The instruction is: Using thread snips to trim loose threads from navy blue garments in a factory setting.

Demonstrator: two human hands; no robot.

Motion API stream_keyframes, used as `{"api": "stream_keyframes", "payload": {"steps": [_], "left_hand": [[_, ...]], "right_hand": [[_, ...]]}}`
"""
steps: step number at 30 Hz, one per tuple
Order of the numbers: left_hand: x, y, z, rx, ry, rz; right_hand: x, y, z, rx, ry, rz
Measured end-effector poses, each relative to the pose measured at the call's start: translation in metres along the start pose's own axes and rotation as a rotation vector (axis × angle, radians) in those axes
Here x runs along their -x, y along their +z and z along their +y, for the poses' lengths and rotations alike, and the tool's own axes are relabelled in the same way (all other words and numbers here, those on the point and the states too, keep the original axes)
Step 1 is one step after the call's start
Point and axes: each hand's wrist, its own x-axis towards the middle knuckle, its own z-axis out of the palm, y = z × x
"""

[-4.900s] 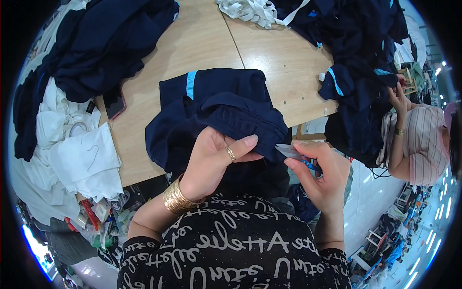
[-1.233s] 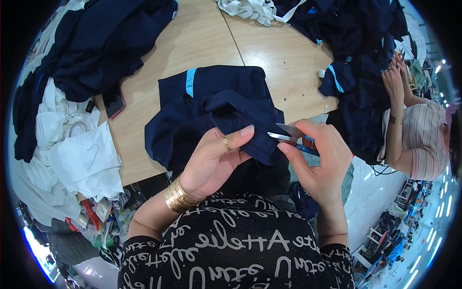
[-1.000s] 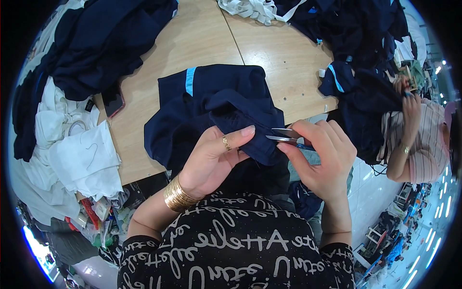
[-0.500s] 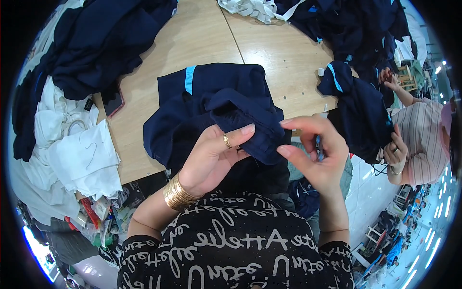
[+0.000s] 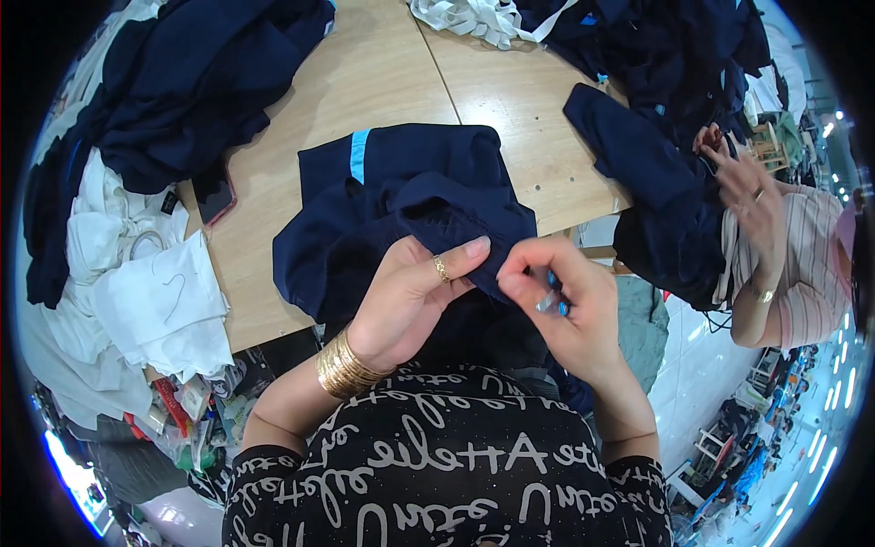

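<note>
The navy garment [image 5: 401, 210] lies at the wooden table's [image 5: 383, 73] near edge, soft and limp; judged light, best pinched at a folded edge. Your left hand [image 5: 410, 296] grips that fold. Your right hand [image 5: 556, 301] is closed on small blue-handled snips [image 5: 551, 294], fingertips touching the cloth.

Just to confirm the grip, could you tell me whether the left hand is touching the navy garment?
Touching: the head view shows the left hand lying on the navy garment, its thumb pressed across the fabric fold.
</note>
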Motion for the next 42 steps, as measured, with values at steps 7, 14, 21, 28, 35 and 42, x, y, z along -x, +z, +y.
{"api": "stream_keyframes", "payload": {"steps": [7, 14, 21, 28, 35, 42], "left_hand": [[0.0, 0.013, 0.006, 0.106, 0.016, 0.043], [0.002, 0.01, 0.003, 0.064, -0.029, 0.0], [0.004, 0.011, 0.003, -0.023, -0.019, -0.027], [0.004, 0.01, 0.002, -0.106, 0.01, 0.006], [0.003, 0.01, -0.002, -0.138, 0.079, 0.033], [0.002, 0.014, -0.003, -0.048, 0.096, 0.041]], "right_hand": [[0.009, -0.032, -0.008, 0.066, -0.025, -0.374], [0.009, -0.024, -0.001, 0.645, -0.296, 0.131], [0.004, -0.018, -0.002, 0.742, -0.347, 0.114], [0.002, -0.018, -0.005, 0.759, -0.338, 0.066], [0.002, -0.017, -0.004, 0.713, -0.309, 0.039], [0.004, -0.011, -0.001, 0.645, -0.275, 0.064]]}}
